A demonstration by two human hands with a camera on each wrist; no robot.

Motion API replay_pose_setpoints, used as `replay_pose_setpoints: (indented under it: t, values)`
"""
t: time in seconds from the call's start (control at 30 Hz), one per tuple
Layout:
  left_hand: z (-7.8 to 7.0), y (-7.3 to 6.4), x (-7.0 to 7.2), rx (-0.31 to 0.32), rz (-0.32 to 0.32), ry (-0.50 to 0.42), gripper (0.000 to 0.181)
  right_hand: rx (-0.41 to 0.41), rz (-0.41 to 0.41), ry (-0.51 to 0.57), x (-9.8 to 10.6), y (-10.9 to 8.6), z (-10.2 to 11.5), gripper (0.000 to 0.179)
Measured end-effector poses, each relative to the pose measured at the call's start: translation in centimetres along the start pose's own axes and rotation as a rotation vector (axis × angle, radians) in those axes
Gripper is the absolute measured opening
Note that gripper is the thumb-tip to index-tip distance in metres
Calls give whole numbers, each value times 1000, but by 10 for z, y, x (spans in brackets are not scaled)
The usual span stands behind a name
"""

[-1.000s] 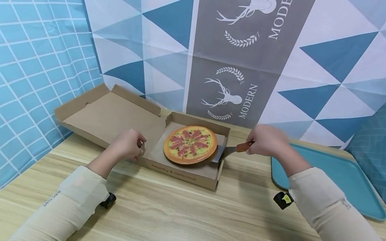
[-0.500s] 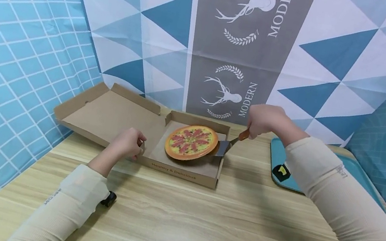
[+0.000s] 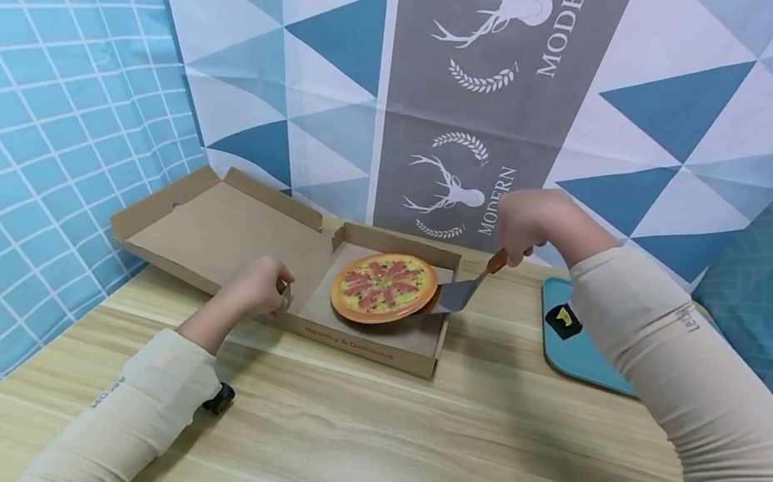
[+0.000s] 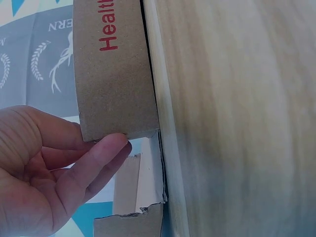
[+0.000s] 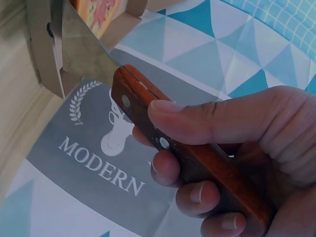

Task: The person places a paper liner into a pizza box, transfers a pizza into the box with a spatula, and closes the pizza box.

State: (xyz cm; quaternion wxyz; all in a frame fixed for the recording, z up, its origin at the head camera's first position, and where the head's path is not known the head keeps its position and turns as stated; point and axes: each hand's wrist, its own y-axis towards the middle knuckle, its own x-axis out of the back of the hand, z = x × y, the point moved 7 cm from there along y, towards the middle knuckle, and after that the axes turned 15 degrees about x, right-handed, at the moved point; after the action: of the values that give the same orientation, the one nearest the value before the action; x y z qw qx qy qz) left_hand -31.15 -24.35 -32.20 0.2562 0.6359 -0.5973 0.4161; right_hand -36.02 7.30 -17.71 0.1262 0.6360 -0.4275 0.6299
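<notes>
A round toy-like pizza (image 3: 383, 288) with red and green topping lies in the open cardboard pizza box (image 3: 340, 341), its right side raised. My right hand (image 3: 530, 220) grips the wooden handle (image 5: 163, 133) of a metal spatula (image 3: 457, 295), thumb along the top and fingers curled beneath. The blade slopes down over the box's right wall to the pizza's right edge, its tip hidden under the pizza. At the box's front left, my left hand (image 3: 257, 288) pinches the end of the front wall (image 4: 116, 94) between thumb and fingers.
The box lid (image 3: 228, 237) lies folded open to the left, near the blue tiled backdrop (image 3: 38, 93). A teal tray (image 3: 587, 361) sits at the right, partly behind my right sleeve. The wooden table (image 3: 340, 436) extends in front of the box.
My right hand has risen and moved slightly left, tilting the spatula handle up more steeply. My left hand stays at the box wall, and the pizza has barely shifted.
</notes>
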Motion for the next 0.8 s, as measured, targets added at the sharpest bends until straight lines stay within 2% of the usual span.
replay_pose_setpoints:
  t: [0.37,0.6,0.8]
  values:
    - [1,1,-1,5,-6,13,43,-32,52,-22,4,-7,-2,16]
    - [0,0,-1,8,-6,11,44,-45,67,-16,1,-5,-6,14]
    - [-1,0,-1,5,-6,20,45,-26,75,14,-4,-3,-11,14]
